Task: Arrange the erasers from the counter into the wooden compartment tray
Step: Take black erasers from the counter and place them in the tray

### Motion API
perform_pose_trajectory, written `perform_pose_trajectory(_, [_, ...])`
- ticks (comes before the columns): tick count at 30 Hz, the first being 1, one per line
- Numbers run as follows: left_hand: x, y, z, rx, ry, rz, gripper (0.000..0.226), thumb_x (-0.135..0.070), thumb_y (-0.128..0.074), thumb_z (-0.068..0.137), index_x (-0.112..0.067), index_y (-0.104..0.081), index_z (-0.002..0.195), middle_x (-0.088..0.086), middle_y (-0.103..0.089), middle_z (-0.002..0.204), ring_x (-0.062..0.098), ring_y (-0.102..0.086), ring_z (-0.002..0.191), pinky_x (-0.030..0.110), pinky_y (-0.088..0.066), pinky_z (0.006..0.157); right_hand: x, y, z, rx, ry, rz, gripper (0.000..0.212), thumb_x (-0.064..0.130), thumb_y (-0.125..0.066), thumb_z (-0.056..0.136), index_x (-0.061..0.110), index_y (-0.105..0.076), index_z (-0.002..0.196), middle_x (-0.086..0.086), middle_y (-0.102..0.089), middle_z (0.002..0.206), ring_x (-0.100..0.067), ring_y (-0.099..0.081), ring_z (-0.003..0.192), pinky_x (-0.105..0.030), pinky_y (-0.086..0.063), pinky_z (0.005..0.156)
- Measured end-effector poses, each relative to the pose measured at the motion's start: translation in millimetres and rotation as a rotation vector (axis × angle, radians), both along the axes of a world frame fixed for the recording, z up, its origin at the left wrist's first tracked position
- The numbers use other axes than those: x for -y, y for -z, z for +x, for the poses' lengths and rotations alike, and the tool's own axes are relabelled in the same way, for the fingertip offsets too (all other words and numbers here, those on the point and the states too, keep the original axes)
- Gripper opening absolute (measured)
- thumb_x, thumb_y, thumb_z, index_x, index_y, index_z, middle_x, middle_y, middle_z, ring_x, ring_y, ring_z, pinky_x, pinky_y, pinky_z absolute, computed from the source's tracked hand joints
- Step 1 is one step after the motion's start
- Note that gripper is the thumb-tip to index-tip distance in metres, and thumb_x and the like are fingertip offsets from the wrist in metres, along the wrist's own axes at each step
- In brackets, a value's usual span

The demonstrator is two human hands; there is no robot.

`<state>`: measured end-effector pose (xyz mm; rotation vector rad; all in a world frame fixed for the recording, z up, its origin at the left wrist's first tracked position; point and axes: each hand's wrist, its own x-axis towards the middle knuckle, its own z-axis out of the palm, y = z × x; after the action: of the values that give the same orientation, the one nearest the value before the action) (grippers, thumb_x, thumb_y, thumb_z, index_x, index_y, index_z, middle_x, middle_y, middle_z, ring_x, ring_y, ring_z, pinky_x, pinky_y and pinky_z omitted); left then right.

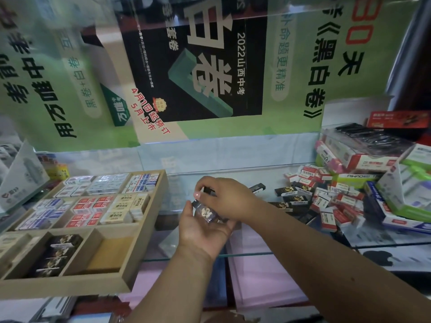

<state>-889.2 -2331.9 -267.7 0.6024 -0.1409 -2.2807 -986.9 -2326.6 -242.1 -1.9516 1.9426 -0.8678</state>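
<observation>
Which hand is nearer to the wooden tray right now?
Left. The left hand holds black erasers just right of the tray. The right hand pinches one eraser above them, slightly farther right of the tray.

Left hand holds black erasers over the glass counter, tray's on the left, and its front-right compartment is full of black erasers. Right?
Not quite. The head view shows the wooden compartment tray has its front-right compartment empty; the black erasers in the tray fill the compartment to its left. The rest holds: the left hand holds black erasers over the glass counter, tray on the left.
</observation>
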Motion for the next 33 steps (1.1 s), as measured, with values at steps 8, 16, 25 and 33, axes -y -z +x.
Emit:
perform_pose_trajectory(8, [6, 5, 1, 0.037, -0.019, -0.014, 0.049, -0.053, -0.050, 0.093, -0.008, -0.068, 0.101, 0.015, -0.072, 0.089, 0.027, -0.070, 0.075, 0.044, -0.054, 0.082, -4, -5, -21, 0.351, -0.002, 0.079, 0.026, 0.019, -0.039, 0.095, 0.018, -0.065, 0.097, -0.006, -0.068, 0.101, -0.026, -0.065, 0.090, -0.033, -0.050, 0.075])
perform_pose_trajectory(16, [7, 12, 1, 0.094, 0.028, -0.025, 0.031, -0.031, -0.074, 0.072, -0.010, -0.067, 0.094, 0.006, -0.067, 0.086, 0.015, -0.061, 0.072, 0.021, -0.056, 0.054, -6, -11, -19, 0.343, -0.124, 0.122, 0.029, 0.007, -0.057, 0.078, -0.002, -0.071, 0.102, -0.014, -0.061, 0.095, -0.027, -0.056, 0.089, -0.032, -0.044, 0.067])
perform_pose_trajectory(25, [2, -3, 13, 0.117, 0.025, 0.018, 0.025, -0.031, -0.072, 0.078, -0.015, -0.058, 0.091, 0.006, -0.063, 0.074, 0.012, -0.055, 0.049, 0.012, -0.037, 0.036, 19, 14, -103, -0.478, 0.153, 0.357, 0.037, 0.008, -0.059, 0.085, 0.016, -0.064, 0.120, -0.002, -0.061, 0.127, -0.022, -0.054, 0.116, -0.027, -0.043, 0.093])
perform_pose_trajectory(33, [-9, -24, 49, 0.092, -0.017, 0.012, 0.031, -0.027, -0.074, 0.072, -0.014, -0.059, 0.096, 0.008, -0.064, 0.074, 0.013, -0.053, 0.052, 0.014, -0.036, 0.033, 24, 8, -75, -0.173, 0.186, 0.059, 0.026, 0.009, -0.060, 0.083, 0.020, -0.065, 0.106, 0.000, -0.065, 0.093, -0.021, -0.061, 0.088, -0.028, -0.046, 0.073])
